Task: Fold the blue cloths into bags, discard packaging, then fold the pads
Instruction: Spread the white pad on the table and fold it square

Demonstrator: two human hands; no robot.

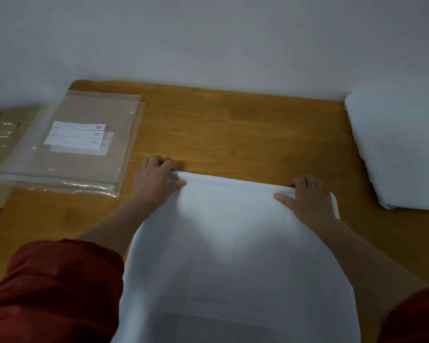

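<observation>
One wide wooden bench [233, 125] fills most of my feed, its far edge against a pale wall [208, 33]. Spread down the middle of it is the blue cloth [221, 243], very pale in this dim light. It runs from the bottom of the frame up to about the bench's middle, and its far edge lies straight across the wood.

On the right end of the bench sits a thick pile of folded cloths [401, 149] in the same pale colour, well apart from the spread one. On the left end lies a stack of clear bags [70, 164], each seemingly with a brown card insert, and white labels [77, 137] show through the top few. The stack overhangs the bench's left side a little.

Rolled red sleeves [55, 288] frame the bottom corners (both forearms are bare from there up).

The left grip [156, 180], a bare hand, holds the cloth's far left corner. Its thumb lies on top of the fabric and its fingers are curled past the edge onto the wood. The right grip [310, 196] holds the far edge near the right corner the same way, thumb flat on the cloth and fingers curled over the edge.
</observation>
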